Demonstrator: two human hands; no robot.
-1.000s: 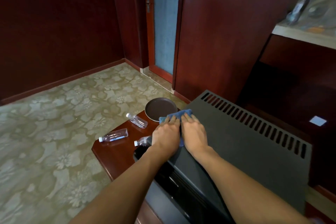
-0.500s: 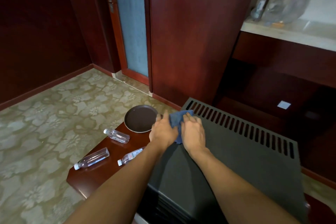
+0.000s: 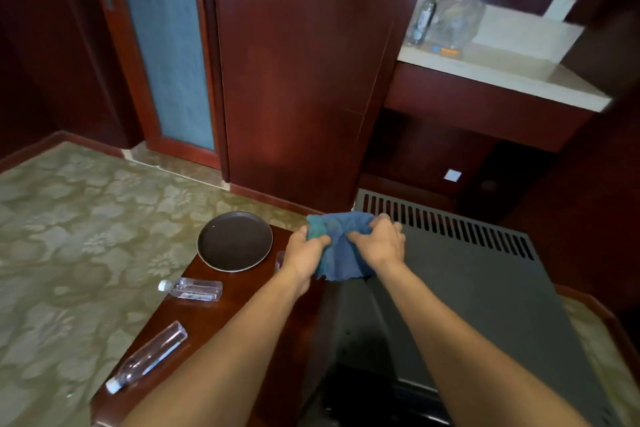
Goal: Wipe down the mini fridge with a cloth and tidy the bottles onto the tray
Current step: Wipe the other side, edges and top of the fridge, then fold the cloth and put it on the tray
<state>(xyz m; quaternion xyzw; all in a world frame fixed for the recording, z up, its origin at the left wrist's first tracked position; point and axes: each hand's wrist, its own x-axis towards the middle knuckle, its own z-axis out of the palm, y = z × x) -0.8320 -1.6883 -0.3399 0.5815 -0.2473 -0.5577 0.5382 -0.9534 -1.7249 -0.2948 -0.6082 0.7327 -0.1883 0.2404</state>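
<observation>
The dark grey mini fridge (image 3: 460,291) fills the lower right, its vented top facing up. Above its far left corner a blue cloth (image 3: 337,246) hangs bunched between my left hand (image 3: 304,255) and my right hand (image 3: 379,241), both gripping it. A round dark brown tray (image 3: 234,241) sits on the red-brown wooden table (image 3: 214,322) left of the fridge. Two clear plastic bottles lie on their sides on the table: one (image 3: 192,289) just below the tray, another (image 3: 147,357) near the front left edge. A third bottle is mostly hidden behind my left hand.
Patterned green carpet (image 3: 69,253) spreads to the left. Dark wood wall panels and a door with a frosted blue pane (image 3: 166,45) stand behind. A pale counter (image 3: 502,69) at upper right holds a bottle and a clear plastic bag.
Both hands lifted the cloth off the fridge top and bunched it between them. The camera has risen and shifted, so the tray and bottles sit further left and lower in view.
</observation>
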